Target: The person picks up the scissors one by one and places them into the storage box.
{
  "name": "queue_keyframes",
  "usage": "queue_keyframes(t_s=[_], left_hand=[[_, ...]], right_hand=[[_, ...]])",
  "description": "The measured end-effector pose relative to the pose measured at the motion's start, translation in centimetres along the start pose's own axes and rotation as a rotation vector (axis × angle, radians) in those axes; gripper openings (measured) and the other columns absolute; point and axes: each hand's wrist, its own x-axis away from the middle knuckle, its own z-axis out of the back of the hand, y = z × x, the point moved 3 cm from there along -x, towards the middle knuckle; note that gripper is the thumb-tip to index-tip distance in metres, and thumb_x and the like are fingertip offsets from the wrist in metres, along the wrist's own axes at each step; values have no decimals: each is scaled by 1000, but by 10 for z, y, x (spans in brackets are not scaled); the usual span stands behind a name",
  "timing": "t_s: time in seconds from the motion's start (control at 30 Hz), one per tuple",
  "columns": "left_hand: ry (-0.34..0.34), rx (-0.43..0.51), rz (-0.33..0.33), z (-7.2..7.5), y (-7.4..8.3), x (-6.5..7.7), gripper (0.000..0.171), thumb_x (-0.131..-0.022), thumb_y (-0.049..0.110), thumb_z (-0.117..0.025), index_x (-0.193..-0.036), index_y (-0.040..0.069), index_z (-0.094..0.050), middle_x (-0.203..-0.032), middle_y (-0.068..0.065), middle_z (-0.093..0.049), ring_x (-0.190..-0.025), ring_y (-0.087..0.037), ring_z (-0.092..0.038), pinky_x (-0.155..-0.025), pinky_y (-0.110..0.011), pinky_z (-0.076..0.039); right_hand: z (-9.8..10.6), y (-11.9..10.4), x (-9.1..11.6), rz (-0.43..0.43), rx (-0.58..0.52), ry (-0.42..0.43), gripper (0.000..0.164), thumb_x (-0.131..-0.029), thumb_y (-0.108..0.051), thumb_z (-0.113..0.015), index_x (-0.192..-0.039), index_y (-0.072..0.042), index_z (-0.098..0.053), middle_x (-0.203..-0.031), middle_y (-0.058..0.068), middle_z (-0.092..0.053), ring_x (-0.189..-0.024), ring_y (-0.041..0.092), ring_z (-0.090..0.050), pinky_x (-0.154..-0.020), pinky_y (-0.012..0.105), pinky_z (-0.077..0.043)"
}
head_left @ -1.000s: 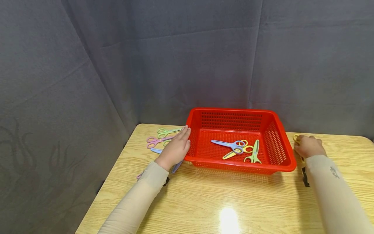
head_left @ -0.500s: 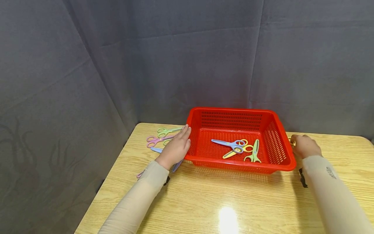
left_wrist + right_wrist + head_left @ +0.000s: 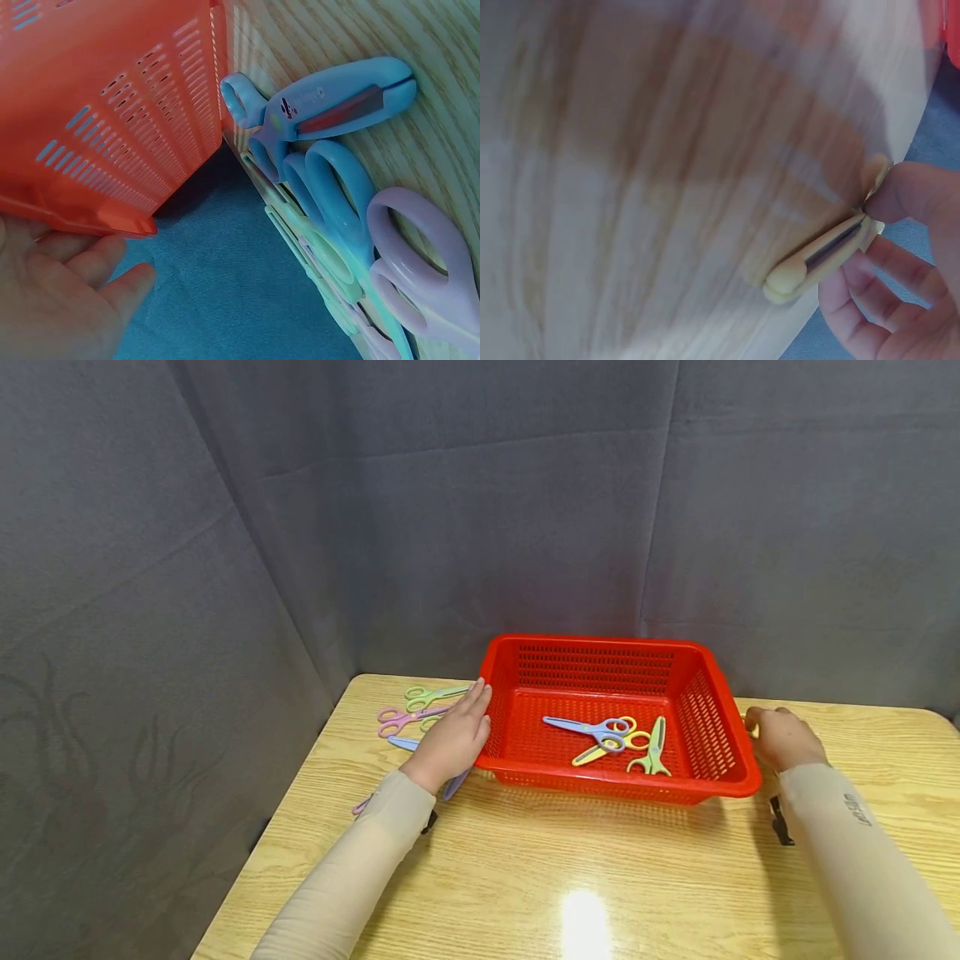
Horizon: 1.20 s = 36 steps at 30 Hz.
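Observation:
My left hand (image 3: 450, 739) lies with straight fingers against the left rim of a red plastic basket (image 3: 600, 642). In the left wrist view its fingertips are right at the rim. Right of the basket, my right hand (image 3: 786, 739) pinches yellow scissors (image 3: 786, 277) between thumb and fingers. These scissors are close over the tabletop in the right wrist view; in the head view the hand mostly hides them. Inside the basket lie blue scissors (image 3: 581, 727) overlapping yellow scissors (image 3: 591, 756), with green scissors (image 3: 657, 739) beside them.
Left of the basket, several scissors lie on the wooden table (image 3: 480, 893), among them green scissors (image 3: 422, 698), pink scissors (image 3: 396, 722) and blue scissors (image 3: 352, 82). My left forearm partly covers this group. A grey curtain (image 3: 480, 527) hangs behind the table.
My right hand has shifted slightly left toward the basket, carrying the yellow scissors from their earlier spot. My left hand and the basket have stayed in place.

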Motion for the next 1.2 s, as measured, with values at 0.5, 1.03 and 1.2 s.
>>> queue_keyframes(t_s=[0.5, 1.03, 1.2], left_hand=[[2, 6, -5, -1, -1, 1, 56, -110, 26, -37, -159, 2, -27, -168, -11, -17, -154, -25, -20, -121, -41, -24], [-2, -9, -3, 1, 0, 2, 56, -109, 27, -37, -159, 3, -27, -168, -11, -17, -153, -25, -21, -121, -41, -24], [-7, -18, -6, 1, 0, 1, 56, -109, 27, -37, -159, 3, -27, -168, -11, -17, -153, -25, -21, -121, -41, -25]], right_hand=[[17, -7, 4, 57, -41, 92, 28, -85, -9, -71, -102, 8, -58, -75, 17, -58, -76, 39, -57, -70, 56, -48], [50, -11, 9, 81, -37, 141, 30, -84, -3, -69, -107, 13, -59, -95, 35, -62, -89, 52, -55, -79, 65, -45], [63, -19, 9, 77, -31, 130, 31, -86, -4, -68, -111, 13, -58, -107, 40, -59, -97, 56, -53, -85, 69, -43]])
